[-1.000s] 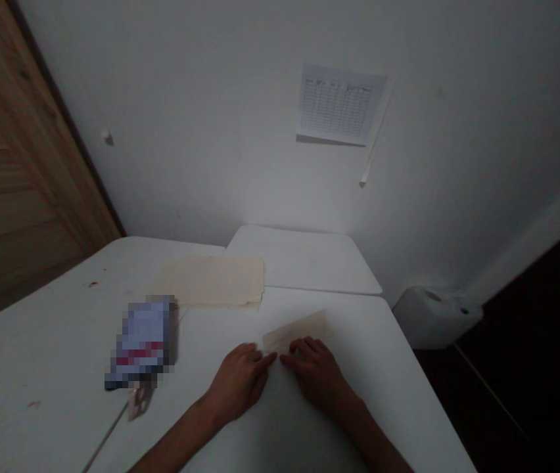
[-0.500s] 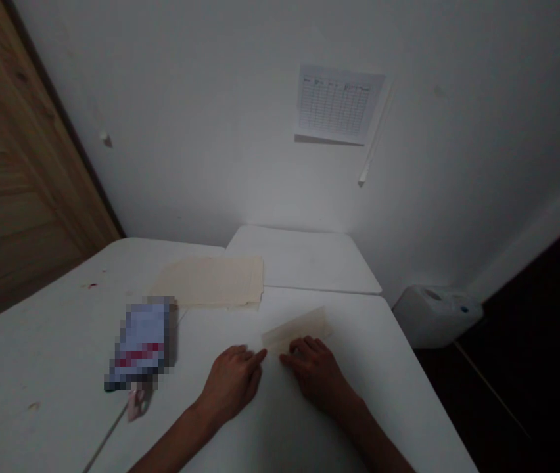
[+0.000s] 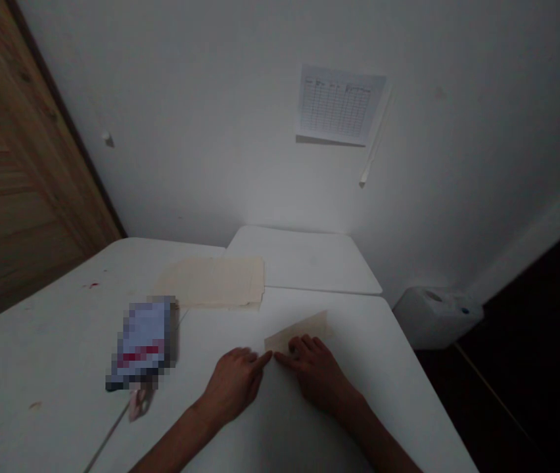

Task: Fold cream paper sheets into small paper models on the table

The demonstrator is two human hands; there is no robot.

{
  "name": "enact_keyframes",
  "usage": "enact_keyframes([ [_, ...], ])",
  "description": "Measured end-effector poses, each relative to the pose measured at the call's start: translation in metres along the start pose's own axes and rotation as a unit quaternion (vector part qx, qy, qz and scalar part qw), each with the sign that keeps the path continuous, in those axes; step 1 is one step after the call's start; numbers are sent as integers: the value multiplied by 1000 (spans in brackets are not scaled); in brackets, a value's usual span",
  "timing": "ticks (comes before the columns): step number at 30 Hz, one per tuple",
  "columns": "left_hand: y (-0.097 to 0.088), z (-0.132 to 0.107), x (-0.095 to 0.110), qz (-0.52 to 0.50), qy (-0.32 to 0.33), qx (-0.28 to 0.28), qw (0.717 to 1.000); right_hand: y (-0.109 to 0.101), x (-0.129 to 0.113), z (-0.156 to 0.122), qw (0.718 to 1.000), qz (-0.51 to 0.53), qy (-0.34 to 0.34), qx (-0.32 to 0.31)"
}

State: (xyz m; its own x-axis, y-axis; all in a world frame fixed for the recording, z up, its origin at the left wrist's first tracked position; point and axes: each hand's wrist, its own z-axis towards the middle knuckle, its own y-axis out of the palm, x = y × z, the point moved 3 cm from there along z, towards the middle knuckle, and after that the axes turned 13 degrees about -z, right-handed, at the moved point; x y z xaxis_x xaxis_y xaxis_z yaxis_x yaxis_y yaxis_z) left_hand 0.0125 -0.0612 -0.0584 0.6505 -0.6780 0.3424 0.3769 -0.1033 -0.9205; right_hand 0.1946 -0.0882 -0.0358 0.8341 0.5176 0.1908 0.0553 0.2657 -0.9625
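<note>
A small tan folded paper (image 3: pixel 304 328) lies on the white table (image 3: pixel 53 368) just ahead of my hands. My right hand (image 3: pixel 317 371) rests palm down with its fingers stretched onto the paper's near edge. My left hand (image 3: pixel 233 384) lies flat beside it, its fingertips reaching the paper's left corner. The fingertips of both hands nearly meet. Neither hand grips anything.
A stack of cream sheets (image 3: pixel 215 281) lies further back on the table. A blurred-out box (image 3: pixel 144 341) sits to the left, with a small pink thing (image 3: pixel 137 402) below it. A second white table (image 3: pixel 304 259) abuts the wall. A white container (image 3: pixel 435 315) stands on the floor right.
My left fingertips have slid a little to the right, back against the paper's corner and my right fingertips. The paper has barely shifted.
</note>
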Motion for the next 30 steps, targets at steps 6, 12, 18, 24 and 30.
enact_keyframes([
  [6, 2, -1, -1, 7, -9, 6, 1000, 4, 1, -2, 1000, -5, 6, 3],
  [12, 1, -1, 0, 21, -12, 7, 1000, 3, 5, -9, 1000, 5, 15, 9],
  [18, 1, -1, 1, 31, -16, 16, 999, 5, 3, -12, 1000, 14, 23, 12],
  [24, 2, 1, 2, 34, 7, -33, 999, 8, 3, -13, 998, 42, 35, 18],
  [30, 3, 7, 11, 31, 20, -91, 995, 10, 3, -13, 998, 45, 38, 11],
])
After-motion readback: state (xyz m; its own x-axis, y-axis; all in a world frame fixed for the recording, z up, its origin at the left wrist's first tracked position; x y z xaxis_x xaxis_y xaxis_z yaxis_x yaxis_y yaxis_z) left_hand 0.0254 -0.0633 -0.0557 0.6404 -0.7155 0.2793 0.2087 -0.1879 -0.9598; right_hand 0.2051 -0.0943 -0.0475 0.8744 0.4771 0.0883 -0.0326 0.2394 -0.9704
